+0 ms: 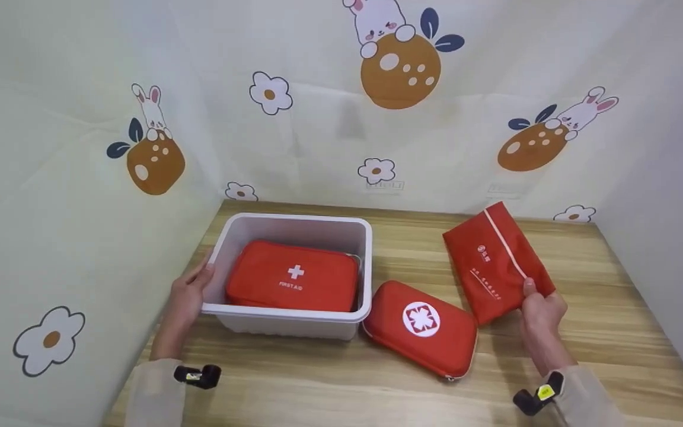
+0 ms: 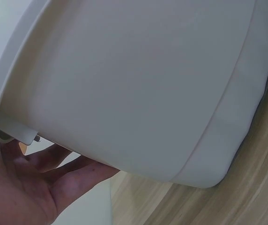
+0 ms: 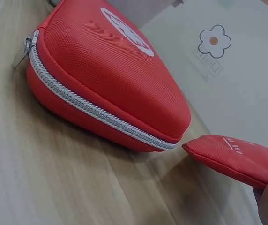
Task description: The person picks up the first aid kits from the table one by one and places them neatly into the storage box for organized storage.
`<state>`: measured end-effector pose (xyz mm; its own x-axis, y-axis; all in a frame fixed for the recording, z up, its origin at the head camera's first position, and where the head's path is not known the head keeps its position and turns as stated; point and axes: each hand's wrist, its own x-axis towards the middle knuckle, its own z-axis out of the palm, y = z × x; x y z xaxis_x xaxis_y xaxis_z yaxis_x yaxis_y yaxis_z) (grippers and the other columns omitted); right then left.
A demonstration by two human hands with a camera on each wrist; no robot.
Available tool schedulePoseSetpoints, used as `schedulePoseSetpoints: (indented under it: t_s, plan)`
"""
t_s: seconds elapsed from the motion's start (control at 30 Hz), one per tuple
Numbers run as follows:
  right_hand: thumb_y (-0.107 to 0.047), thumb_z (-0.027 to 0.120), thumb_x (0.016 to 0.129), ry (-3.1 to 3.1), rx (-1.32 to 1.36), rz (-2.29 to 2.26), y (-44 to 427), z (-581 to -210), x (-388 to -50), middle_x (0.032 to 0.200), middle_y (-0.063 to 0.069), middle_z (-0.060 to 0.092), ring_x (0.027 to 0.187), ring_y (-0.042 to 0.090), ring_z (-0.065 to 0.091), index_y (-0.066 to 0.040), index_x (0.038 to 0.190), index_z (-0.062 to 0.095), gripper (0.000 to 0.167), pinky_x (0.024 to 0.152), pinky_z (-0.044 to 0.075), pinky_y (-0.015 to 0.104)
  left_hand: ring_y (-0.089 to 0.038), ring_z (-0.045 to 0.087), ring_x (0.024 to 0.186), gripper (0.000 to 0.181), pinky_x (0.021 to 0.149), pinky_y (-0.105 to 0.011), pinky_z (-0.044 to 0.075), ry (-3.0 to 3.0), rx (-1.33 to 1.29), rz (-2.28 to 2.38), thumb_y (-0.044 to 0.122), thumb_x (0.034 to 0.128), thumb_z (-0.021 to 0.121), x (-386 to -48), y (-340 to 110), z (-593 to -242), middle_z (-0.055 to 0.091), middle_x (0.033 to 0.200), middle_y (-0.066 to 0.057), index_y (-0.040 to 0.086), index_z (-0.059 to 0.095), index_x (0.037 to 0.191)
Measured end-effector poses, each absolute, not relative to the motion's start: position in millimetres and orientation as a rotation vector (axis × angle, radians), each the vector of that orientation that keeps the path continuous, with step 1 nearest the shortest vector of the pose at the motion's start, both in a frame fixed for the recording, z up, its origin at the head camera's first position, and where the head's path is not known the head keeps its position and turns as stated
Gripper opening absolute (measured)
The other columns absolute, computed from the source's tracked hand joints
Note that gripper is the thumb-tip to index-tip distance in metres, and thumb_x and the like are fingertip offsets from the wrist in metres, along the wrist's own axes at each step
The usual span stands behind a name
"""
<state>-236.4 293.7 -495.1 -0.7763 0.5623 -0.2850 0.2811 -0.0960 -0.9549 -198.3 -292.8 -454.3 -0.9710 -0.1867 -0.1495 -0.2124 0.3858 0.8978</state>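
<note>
My left hand [image 1: 188, 295] grips the left side of a light grey plastic bin [image 1: 288, 326], thumb over the rim and fingers along the outside wall. Inside lies a red first aid case [image 1: 324, 290] with a white cross and lettering. Off to the right, my right hand [image 1: 543, 314] pinches a flat red pouch [image 1: 484, 261] by its lower right edge, thumb on top. In the right wrist view the pouch [image 3: 239, 157] tilts above the tabletop. A red zippered hard case [image 1: 401, 344] with a white round emblem lies between bin and pouch.
All this is on a wood-grain table [image 1: 270, 379]. Pale curtains [image 1: 312, 142] printed with rabbits, fruit and flowers stand behind it and along both sides. The hard case's metal zipper pull [image 3: 21, 54] hangs at one corner.
</note>
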Motion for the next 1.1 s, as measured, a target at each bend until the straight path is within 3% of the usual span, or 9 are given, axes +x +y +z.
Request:
schedulePoseSetpoints:
  t_s: [0.13,0.2,0.37,0.57,0.67,0.83,0.93,1.03,1.1]
  plan:
    - [-0.029,0.049,0.105,-2.024,-0.883,1.930,294.3,-489.4,-236.2,0.139,0.015,0.052,0.103,0.007,0.056,-0.002,0.153,0.037,0.057,0.081,0.047,0.007,-0.027,0.013,0.157,0.055,0.129,-0.047,0.011,2.587,-0.381,1.694,0.041,0.1080,0.038,-199.2,-291.9,-454.5,0.022,0.166,-0.009,0.020,0.027,0.158]
    - [-0.028,0.051,0.104,-2.061,-0.858,1.883,295.2,-487.8,-236.6,0.129,0.013,0.059,0.097,0.004,0.057,0.001,0.150,0.041,0.056,0.079,0.046,0.006,-0.026,0.013,0.157,0.055,0.129,-0.046,0.012,2.584,-0.384,1.704,0.040,0.1080,0.038,-199.3,-291.6,-454.7,0.022,0.166,-0.009,0.020,0.027,0.158]
    - [-0.025,0.055,0.103,-2.132,-0.789,1.772,298.1,-486.0,-237.5,0.095,-0.012,0.066,0.085,-0.005,0.054,0.002,0.143,0.052,0.048,0.076,0.044,0.004,-0.025,0.013,0.157,0.054,0.129,-0.046,0.012,2.585,-0.393,1.718,0.039,0.1082,0.039,-199.3,-291.2,-455.0,0.022,0.166,-0.008,0.020,0.028,0.158]
    - [-0.023,0.055,0.103,-2.176,-0.679,1.696,296.8,-483.1,-238.6,0.102,-0.017,0.065,0.093,-0.007,0.053,-0.004,0.141,0.057,0.042,0.078,0.044,0.001,-0.026,0.012,0.158,0.054,0.129,-0.047,0.011,2.590,-0.391,1.686,0.041,0.1080,0.038,-199.1,-292.0,-455.1,0.022,0.166,-0.008,0.022,0.028,0.158]
    - [-0.018,0.055,0.103,-2.146,-0.636,1.696,294.7,-480.8,-239.3,0.093,-0.028,0.060,0.096,-0.007,0.053,-0.005,0.141,0.057,0.040,0.081,0.044,0.001,-0.026,0.011,0.158,0.053,0.129,-0.048,0.010,2.576,-0.401,1.682,0.039,0.1083,0.037,-198.4,-291.9,-454.3,0.021,0.167,-0.008,0.024,0.027,0.158]
    - [-0.014,0.055,0.102,-2.129,-0.601,1.683,289.7,-474.5,-239.9,0.089,-0.035,0.056,0.101,-0.005,0.052,-0.006,0.140,0.057,0.038,0.084,0.043,0.000,-0.025,0.011,0.158,0.052,0.129,-0.048,0.009,2.558,-0.398,1.694,0.038,0.1086,0.036,-197.7,-291.6,-453.5,0.020,0.167,-0.007,0.026,0.027,0.158]
    - [-0.012,0.056,0.102,-2.159,-0.600,1.630,286.4,-468.8,-239.4,0.107,-0.025,0.067,0.104,-0.006,0.054,-0.007,0.138,0.059,0.037,0.087,0.044,0.001,-0.025,0.011,0.158,0.052,0.129,-0.048,0.010,2.563,-0.392,1.693,0.038,0.1086,0.036,-198.2,-291.6,-453.5,0.020,0.167,-0.007,0.025,0.026,0.158]
    - [-0.013,0.057,0.101,-2.194,-0.586,1.589,282.5,-463.0,-238.5,0.128,-0.007,0.064,0.105,-0.010,0.054,-0.009,0.138,0.059,0.037,0.089,0.044,0.000,-0.025,0.011,0.158,0.053,0.129,-0.048,0.010,2.558,-0.387,1.708,0.038,0.1087,0.036,-198.5,-291.6,-453.4,0.020,0.167,-0.007,0.025,0.026,0.158]
    - [-0.012,0.058,0.101,-2.186,-0.563,1.604,279.2,-459.4,-237.7,0.123,-0.012,0.066,0.103,-0.011,0.054,-0.009,0.137,0.060,0.036,0.088,0.045,0.001,-0.025,0.011,0.158,0.053,0.129,-0.048,0.009,2.563,-0.381,1.707,0.038,0.1088,0.036,-198.3,-291.8,-453.5,0.019,0.167,-0.007,0.024,0.025,0.159]
